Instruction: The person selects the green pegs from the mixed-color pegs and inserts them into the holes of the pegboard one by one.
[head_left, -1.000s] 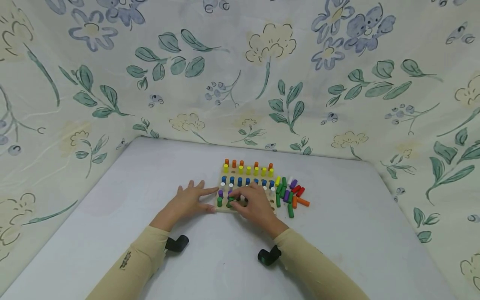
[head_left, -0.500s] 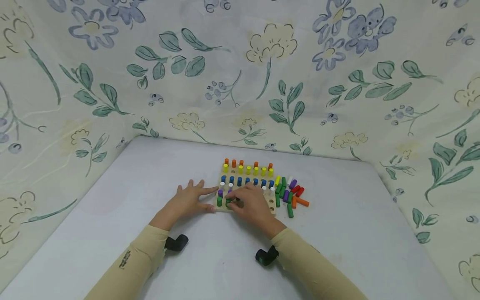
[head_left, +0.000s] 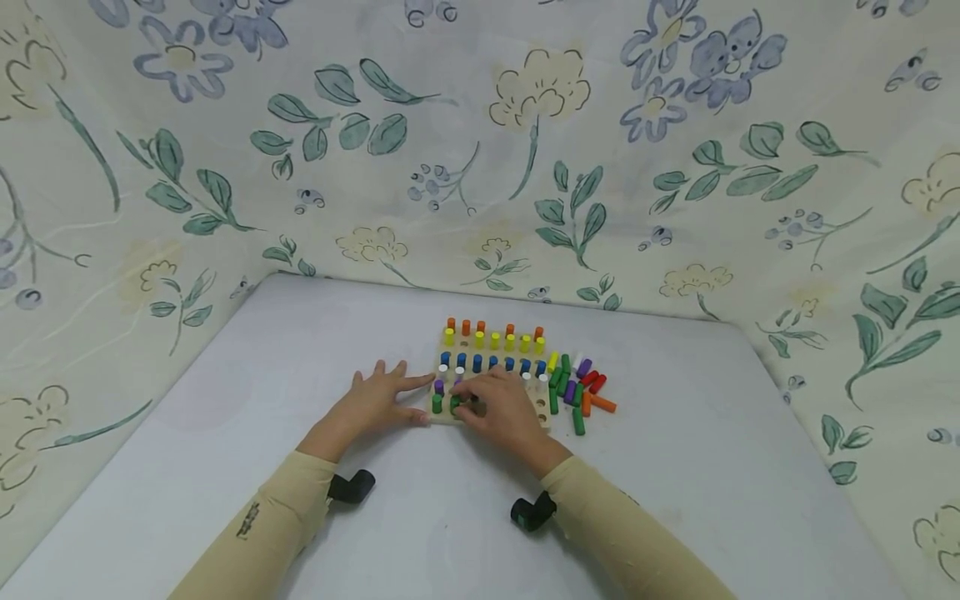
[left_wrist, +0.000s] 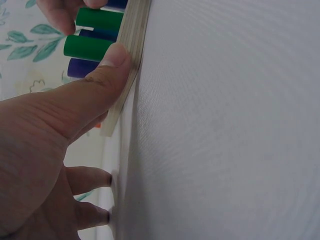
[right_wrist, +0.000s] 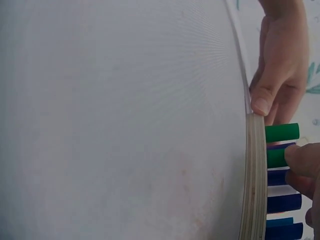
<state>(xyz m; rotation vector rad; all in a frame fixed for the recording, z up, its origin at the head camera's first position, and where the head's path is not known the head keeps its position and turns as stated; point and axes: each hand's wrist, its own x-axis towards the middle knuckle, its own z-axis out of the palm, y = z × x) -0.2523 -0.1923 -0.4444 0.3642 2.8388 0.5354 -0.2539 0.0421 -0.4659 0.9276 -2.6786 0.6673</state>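
A wooden pegboard (head_left: 452, 342) with rows of coloured pegs lies on the table. My left hand (head_left: 380, 399) is spread flat beside its left edge, and the thumb (left_wrist: 116, 55) presses on the board's near corner. The front-left hole holds an upright green peg (head_left: 437, 404). Beside it, my right hand (head_left: 505, 407) pinches a second green peg (right_wrist: 276, 158) between thumb and fingers; it stands in the front row. Purple, white, blue, yellow and orange pegs fill the rows behind, with some holes bare. My right hand covers part of the nearer rows.
Right of the board lies a loose heap of pegs, among them green pegs (head_left: 578, 421), red pegs (head_left: 591, 377), an orange peg (head_left: 603, 403) and a purple peg (head_left: 584, 367). A flower-patterned cloth (head_left: 450, 200) rises behind the white table (head_left: 420, 533).
My right hand has shifted slightly left with the green peg in its fingers, then stayed almost still. The left hand keeps its place on the board's edge.
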